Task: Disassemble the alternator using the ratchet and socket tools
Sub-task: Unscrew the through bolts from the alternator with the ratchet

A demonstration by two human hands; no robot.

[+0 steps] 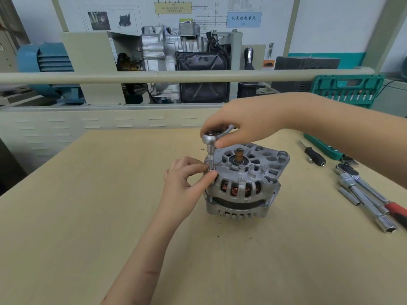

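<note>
Left hand (185,179) nearest, thumb and fingers pinching socket (211,161) base at alternator (243,183) housing edge. Right hand (246,124) above, fingers curled round ratchet (210,137) head, handle hidden under palm. Socket stands upright on bolt at alternator's left rim. Alternator sits mid wooden bench (88,194), shaft end up, copper windings visible through slots. Spare ratchets and long socket (370,194) lie right, well apart; black-handled driver (313,154) near green tool case (348,90).

Automotive training workshop: cutaway gearbox (182,56), wiring chart (243,18), socket set (345,90)
</note>
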